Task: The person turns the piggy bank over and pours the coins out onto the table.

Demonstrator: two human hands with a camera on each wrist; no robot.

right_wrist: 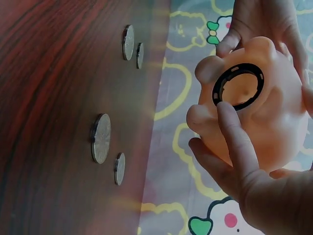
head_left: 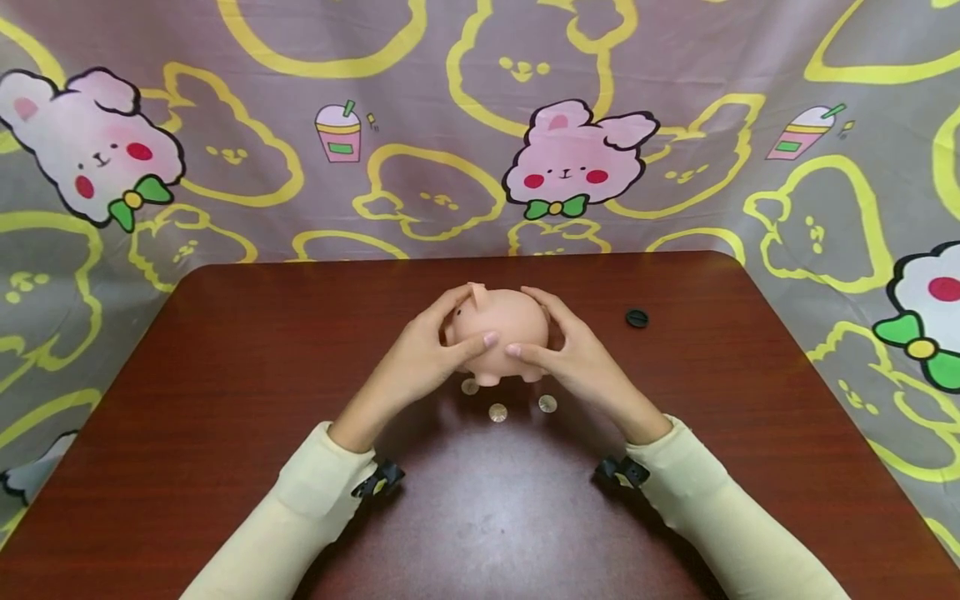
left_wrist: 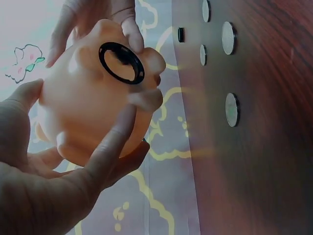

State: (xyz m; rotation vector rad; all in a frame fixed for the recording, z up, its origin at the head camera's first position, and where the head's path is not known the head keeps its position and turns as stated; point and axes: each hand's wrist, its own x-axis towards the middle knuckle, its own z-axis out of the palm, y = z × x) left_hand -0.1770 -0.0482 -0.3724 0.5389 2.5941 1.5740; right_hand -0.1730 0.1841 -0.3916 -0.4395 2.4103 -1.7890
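A pink piggy bank (head_left: 506,329) is held up over the table between both hands, its head to the left. My left hand (head_left: 416,358) grips the head end, thumb on the near side. The right hand (head_left: 592,371) holds the rump end the same way. The wrist views show its belly, where a black ring (right_wrist: 219,88) surrounds an open hole. In the right wrist view a right fingertip lies at the ring's edge. Several silvery coins (head_left: 498,412) lie on the table below the bank.
A round black plug (head_left: 637,318) lies on the dark reddish wooden table (head_left: 262,358), right of the bank. Behind the far table edge hangs a curtain (head_left: 442,108) with cartoon prints.
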